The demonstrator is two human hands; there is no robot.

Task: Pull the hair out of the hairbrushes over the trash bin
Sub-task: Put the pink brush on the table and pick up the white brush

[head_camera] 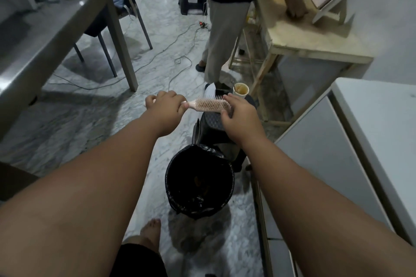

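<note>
A grey metal bench [56,36] is seen at the far left, a chair [126,7] behind it. The left hand [165,105] is clenched around the handle of a pink hairbrush [208,105], which is held level, bristles facing up and towards the far side. The right hand [238,111] is closed on the brush head at its right end, its fingers [226,117] wrapped under the head. The brush is held above the marble floor [157,29], just beyond the far rim of the trash bin [229,177], which is lined with a black bag and stands nearer. A dark stool [211,119] is seen under the brush. A paper cup [240,90] stands just beyond the right hand. A standing person [227,18] leans on a wooden bench [304,36] at the far right.
</note>
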